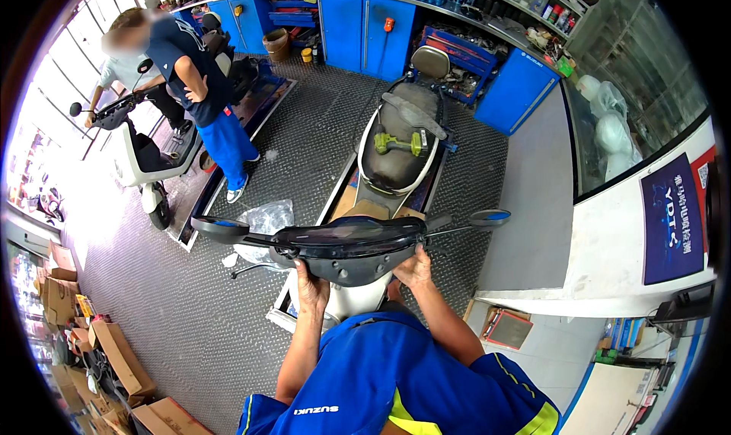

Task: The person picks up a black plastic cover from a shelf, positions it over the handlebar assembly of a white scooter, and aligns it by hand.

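A white scooter stands in front of me, its front end nearest, with a black handlebar cover (350, 241) across the top. My left hand (311, 286) grips the lower left edge of this cover, fingers pointing up. At its lower right end my right hand (413, 268) is closed on the edge, the fingers partly hidden behind it. The left mirror (221, 229) and right mirror (489, 218) stick out to the sides. A brake lever (259, 267) juts out on the left. On the dusty seat (392, 168) lies a green cordless drill (401, 143).
Clear plastic wrapping (266, 218) lies on the patterned floor at left. Two people stand by another white scooter (137, 157) on a low platform. Blue cabinets (340, 31) line the back. A grey partition (525, 214) stands at right, cardboard boxes (122, 359) at lower left.
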